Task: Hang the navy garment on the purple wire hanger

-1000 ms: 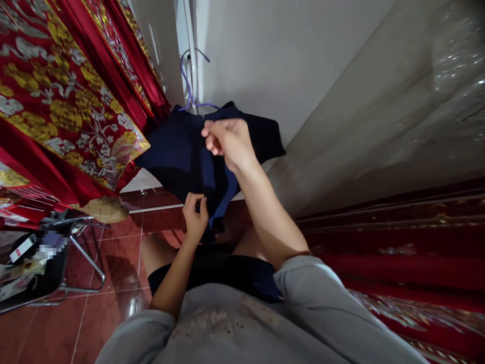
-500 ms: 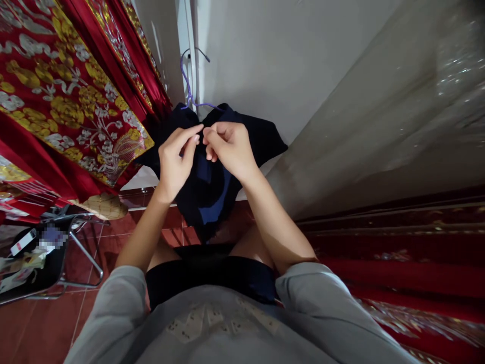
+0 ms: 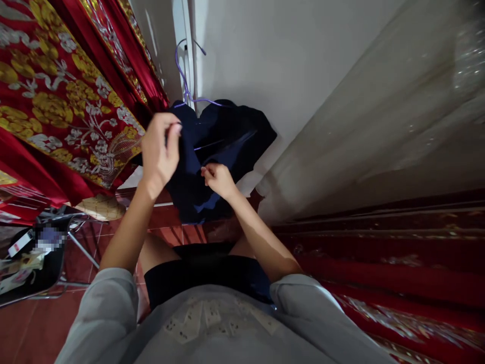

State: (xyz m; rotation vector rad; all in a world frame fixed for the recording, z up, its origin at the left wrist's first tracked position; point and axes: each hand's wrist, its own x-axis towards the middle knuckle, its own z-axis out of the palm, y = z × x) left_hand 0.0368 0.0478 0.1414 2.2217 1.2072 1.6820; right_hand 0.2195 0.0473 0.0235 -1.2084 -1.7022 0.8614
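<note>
A dark navy garment [image 3: 242,126] hangs by a purple wire hanger [image 3: 181,65] in front of a pale wall. At its left side, near the shoulder, my left hand [image 3: 159,149] is closed, with dark cloth showing at the thumb and forefinger. Lower down, over the middle of the garment's front, my right hand [image 3: 219,179] has its fingers pinched together on the cloth. A thin, light line runs across the fabric above that hand. My fingers hide the exact spots they grip.
Red cloth with gold and silver embroidery [image 3: 76,96] hangs at left. Below it stands a black folding chair [image 3: 56,268] with small items on it. Translucent plastic sheeting [image 3: 359,126] drapes at right above more red fabric [image 3: 379,268]. Red tiles [image 3: 45,323] cover the floor.
My hands, close together before at the garment's neck, have come apart. The left has moved left and the right has moved down. The garment's front looks more spread.
</note>
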